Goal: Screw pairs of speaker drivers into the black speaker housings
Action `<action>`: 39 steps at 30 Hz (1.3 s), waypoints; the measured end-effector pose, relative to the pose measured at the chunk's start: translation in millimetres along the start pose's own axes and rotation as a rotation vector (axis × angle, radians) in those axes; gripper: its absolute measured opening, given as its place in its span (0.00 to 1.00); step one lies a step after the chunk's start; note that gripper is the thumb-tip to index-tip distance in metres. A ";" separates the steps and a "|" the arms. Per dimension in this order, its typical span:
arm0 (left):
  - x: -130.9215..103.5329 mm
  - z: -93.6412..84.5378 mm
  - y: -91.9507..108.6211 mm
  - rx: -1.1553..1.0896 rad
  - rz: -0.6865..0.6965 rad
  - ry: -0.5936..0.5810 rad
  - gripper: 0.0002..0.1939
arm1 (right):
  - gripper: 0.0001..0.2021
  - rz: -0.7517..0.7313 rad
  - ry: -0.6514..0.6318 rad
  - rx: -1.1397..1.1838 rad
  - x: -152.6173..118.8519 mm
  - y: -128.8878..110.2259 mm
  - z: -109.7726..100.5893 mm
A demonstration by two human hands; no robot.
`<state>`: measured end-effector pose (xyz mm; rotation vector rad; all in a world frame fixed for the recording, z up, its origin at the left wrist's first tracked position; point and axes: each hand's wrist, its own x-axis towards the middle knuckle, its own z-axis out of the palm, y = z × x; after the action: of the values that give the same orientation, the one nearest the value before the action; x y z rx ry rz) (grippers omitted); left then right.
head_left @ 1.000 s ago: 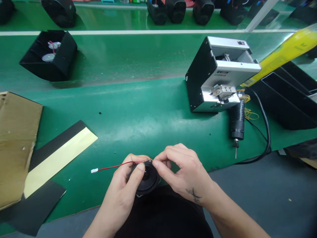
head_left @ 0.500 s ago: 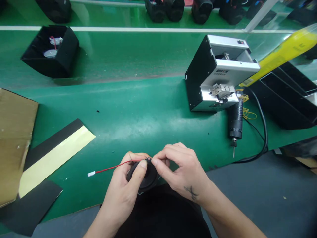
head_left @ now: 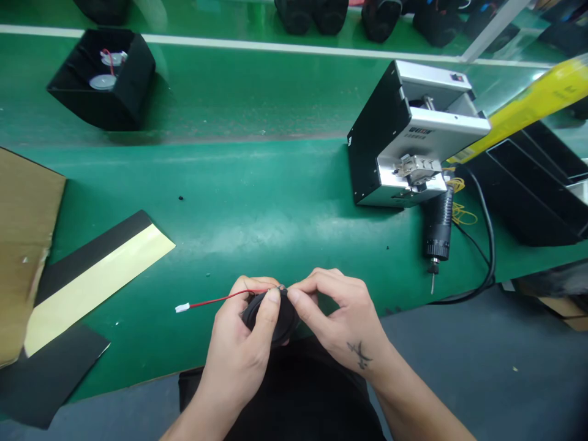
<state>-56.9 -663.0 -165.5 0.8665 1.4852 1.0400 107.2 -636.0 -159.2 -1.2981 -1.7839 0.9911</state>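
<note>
My left hand (head_left: 245,343) is closed around a round black speaker (head_left: 285,323), with the thumb lying across its face. From the top rim of the speaker a thin red wire (head_left: 215,300) runs out to the left, past my left fingers. It ends in a small white connector (head_left: 182,308) above the bench. At that same rim, close to my left thumb tip, my right hand (head_left: 340,312) pinches with thumb and index finger. Whatever sits between those fingertips is too small and covered to name.
A silver and black screw feeder (head_left: 420,138) stands at the back right, with an electric screwdriver (head_left: 438,226) and its cable beside it. Left lie a cardboard box (head_left: 27,245) and a black and yellow sheet (head_left: 101,275). A black housing (head_left: 124,92) stands behind.
The view has shifted a little. The speaker is tilted slightly differently in my left hand, and the wire's connector end has moved right and up. My right fingertips stay at the rim.
</note>
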 end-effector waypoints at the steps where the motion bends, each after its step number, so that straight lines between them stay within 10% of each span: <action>1: -0.3 0.5 -0.4 0.002 0.010 0.006 0.19 | 0.10 0.008 0.004 0.007 -0.7 0.3 0.1; 25: -6.4 -4.1 -4.8 -0.160 -0.071 -0.041 0.21 | 0.13 0.265 -0.214 0.555 8.5 13.0 -11.5; 39: -2.6 -10.7 -5.3 -0.261 0.012 -0.107 0.26 | 0.23 0.204 -0.347 0.340 26.4 2.1 2.6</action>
<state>-67.0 -668.9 -169.1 0.7336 1.2242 1.1493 99.3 -610.5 -159.5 -1.1575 -1.6498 1.6387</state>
